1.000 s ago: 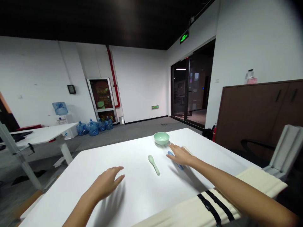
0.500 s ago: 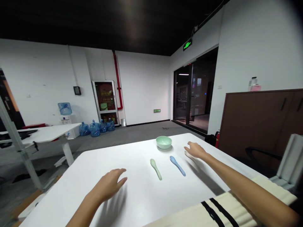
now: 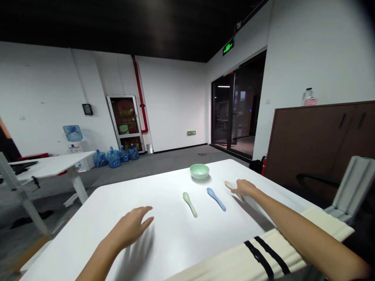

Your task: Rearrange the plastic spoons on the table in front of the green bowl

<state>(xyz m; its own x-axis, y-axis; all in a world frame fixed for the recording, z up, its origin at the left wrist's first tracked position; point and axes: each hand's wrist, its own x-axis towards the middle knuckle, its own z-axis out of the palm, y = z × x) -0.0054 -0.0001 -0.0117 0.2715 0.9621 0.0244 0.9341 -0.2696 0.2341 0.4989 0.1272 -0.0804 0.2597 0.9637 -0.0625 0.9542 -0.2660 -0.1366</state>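
My left hand [image 3: 130, 230] hovers at the table's left side, thumb and fingers apart, holding nothing. At the right, my right hand [image 3: 245, 188] is over a cream-coloured spoon [image 3: 228, 184], its fingers closed at the handle. The bowl of that spoon sticks out past my fingertips, and part of the handle is hidden. A blue spoon [image 3: 216, 199] lies left of my right hand, and a pale green spoon [image 3: 190, 204] lies left of the blue one. Behind the spoons stands a light green bowl [image 3: 199, 171].
All these rest on a white table [image 3: 164, 234]. A cream cloth-like strip with black bands [image 3: 234, 265] crosses the near edge. A grey chair [image 3: 348, 191] and a brown cabinet [image 3: 316, 144] are at the right. Blue water bottles [image 3: 113, 157] stand on the floor beyond.
My right hand has moved back along the cream spoon, from over its bowl to its handle, uncovering the bowl end. The view has shifted slightly. My left hand keeps its pose.
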